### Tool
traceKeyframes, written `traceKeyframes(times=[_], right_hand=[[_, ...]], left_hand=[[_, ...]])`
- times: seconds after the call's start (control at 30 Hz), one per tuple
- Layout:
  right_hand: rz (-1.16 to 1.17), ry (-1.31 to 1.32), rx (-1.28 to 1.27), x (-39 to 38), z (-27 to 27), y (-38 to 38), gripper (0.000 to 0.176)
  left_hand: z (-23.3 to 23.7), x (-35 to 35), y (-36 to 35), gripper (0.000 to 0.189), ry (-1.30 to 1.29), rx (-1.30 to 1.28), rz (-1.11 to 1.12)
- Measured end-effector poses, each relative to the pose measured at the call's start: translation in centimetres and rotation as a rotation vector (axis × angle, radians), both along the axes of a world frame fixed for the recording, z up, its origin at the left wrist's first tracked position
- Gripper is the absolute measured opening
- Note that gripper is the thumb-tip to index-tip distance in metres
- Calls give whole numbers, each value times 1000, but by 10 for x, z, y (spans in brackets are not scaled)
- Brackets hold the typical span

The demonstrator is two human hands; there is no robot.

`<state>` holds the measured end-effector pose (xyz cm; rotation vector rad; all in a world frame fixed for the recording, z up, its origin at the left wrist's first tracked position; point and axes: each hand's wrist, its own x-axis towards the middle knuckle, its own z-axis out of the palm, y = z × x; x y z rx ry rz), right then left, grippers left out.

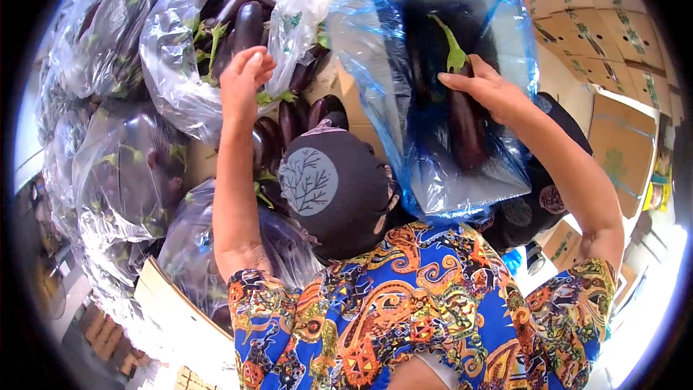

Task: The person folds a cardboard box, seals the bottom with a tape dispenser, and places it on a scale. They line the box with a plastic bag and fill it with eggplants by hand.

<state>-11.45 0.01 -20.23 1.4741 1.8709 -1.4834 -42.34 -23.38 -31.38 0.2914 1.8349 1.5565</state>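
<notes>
My right hand (493, 92) grips a dark purple eggplant (468, 126) just below its green cap, thumb across the front. The eggplant's stem points up and away, and it lies over the inside of a box (473, 191) lined with a blue clear plastic bag (368, 65). More eggplants in the box are partly hidden in shadow. My left hand (247, 70) is at the mouth of an open clear bag (170, 65) of eggplants, fingers loosely bent and nothing held. Its fingertips are close under the near end of one eggplant (247, 25) in that bag.
Loose eggplants (292, 119) lie between the bag and the lined box. Filled clear bags (130, 166) are stacked on the left. Cardboard boxes (599, 29) are piled at the upper right. A dark seat or cloth with round tree prints (310, 180) is near my body.
</notes>
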Motion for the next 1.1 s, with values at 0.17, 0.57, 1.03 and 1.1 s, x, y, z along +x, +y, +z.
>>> traceKeyframes(times=[0.17,0.57,1.03,1.1], right_hand=[[130,66,117,-13,-81,-24,56],[950,295,564,42,-170,-10,42],[960,594,611,-72,-51,-133,41],[1254,436,734,-88,-47,-131,28]], left_hand=[[-41,-9,-45,21,205,-96,154],[-95,-62,2,76,965,-694,-59],[124,4,30,48,-71,246,-140],[159,22,33,48,-77,194,-306]])
